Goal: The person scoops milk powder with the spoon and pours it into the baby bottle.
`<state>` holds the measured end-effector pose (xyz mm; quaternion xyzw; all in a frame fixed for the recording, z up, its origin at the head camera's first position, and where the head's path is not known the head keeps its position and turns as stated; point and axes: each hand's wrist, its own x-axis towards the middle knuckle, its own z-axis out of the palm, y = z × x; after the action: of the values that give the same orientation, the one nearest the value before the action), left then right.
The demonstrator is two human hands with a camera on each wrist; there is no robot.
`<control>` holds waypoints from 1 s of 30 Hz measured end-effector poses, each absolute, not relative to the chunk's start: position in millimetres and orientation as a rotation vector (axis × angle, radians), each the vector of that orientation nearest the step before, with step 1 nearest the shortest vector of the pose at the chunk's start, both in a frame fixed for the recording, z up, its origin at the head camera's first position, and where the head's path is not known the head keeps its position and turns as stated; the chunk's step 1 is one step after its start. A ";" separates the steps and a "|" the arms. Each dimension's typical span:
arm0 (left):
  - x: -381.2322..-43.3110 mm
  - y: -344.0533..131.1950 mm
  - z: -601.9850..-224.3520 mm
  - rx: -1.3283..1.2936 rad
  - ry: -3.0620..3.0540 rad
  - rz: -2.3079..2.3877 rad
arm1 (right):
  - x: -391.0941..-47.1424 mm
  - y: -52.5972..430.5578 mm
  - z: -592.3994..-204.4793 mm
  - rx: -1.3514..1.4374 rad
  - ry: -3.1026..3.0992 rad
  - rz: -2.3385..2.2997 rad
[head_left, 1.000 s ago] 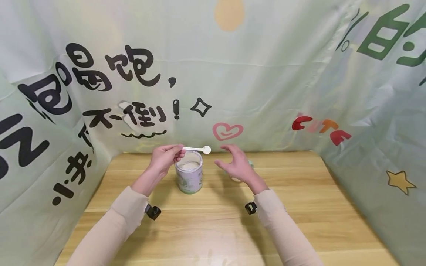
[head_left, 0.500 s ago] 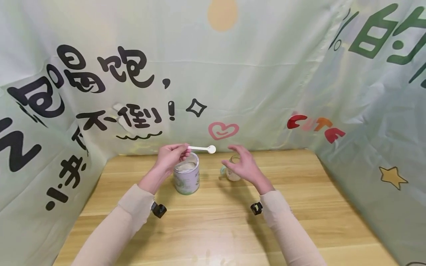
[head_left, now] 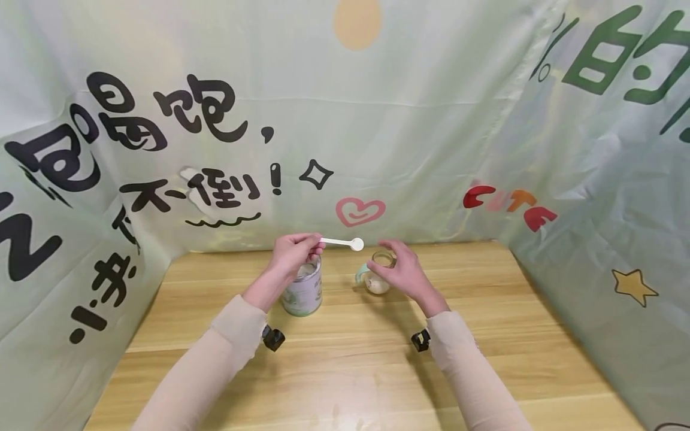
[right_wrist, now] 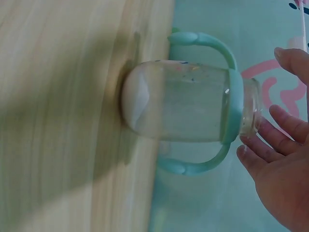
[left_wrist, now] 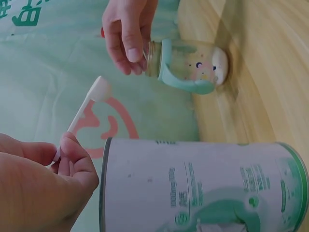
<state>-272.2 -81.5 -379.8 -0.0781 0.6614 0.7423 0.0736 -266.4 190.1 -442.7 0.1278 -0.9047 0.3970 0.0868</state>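
Between thumb and fingers, my left hand (head_left: 293, 256) pinches the handle end of a white measuring scoop (head_left: 356, 244), held level above the table. The scoop's bowl (left_wrist: 99, 89) points right, toward a clear baby bottle (right_wrist: 188, 104) with mint-green handles. White powder shows at the bottle's bottom, and its neck (right_wrist: 251, 107) has no cap. My right hand (head_left: 405, 272) is spread beside the neck, thumb apart from the fingers, fingertips right at the rim. Under my left hand stands a lidless milk powder can (head_left: 303, 294), its mouth partly hidden by that hand.
Both can and bottle stand on a wooden table (head_left: 345, 371), toward its back edge. A pale green printed cloth (head_left: 420, 149) hangs behind and along both sides. Each wrist carries a small black camera (head_left: 274, 339).
My left hand has carried the scoop right, from over the can to near the bottle. My right hand has shifted slightly right in view, and more of the bottle now shows.
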 end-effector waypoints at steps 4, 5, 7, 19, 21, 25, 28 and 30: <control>-273.5 -74.4 -380.8 -0.234 1.997 2.218 | -266.1 193.3 -446.4 0.368 -2.714 1.188; -273.5 -73.0 -380.8 -0.231 2.003 2.215 | -266.4 194.0 -447.7 0.366 -2.720 1.186; -273.6 -70.6 -381.6 -0.216 2.015 2.213 | -267.2 195.4 -450.8 0.357 -2.731 1.179; -274.1 -57.6 -387.5 -0.160 2.032 2.196 | -271.8 203.1 -466.7 0.345 -2.752 1.124; -274.5 -55.5 -388.1 -0.149 2.036 2.196 | -271.7 203.6 -467.9 0.332 -2.758 1.124; -275.4 -50.8 -388.7 -0.109 2.050 2.198 | -271.0 203.9 -468.7 0.304 -2.774 1.132; -276.1 -46.9 -388.9 -0.078 2.074 2.182 | -270.4 204.0 -468.5 0.289 -2.784 1.144; -276.6 -44.2 -389.3 -0.063 2.088 2.173 | -270.3 204.1 -468.7 0.288 -2.786 1.153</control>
<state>-276.6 -44.2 -389.3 -0.0208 0.6915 0.7193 0.0636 -270.3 204.1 -468.7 0.0948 -0.9184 0.3800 0.0565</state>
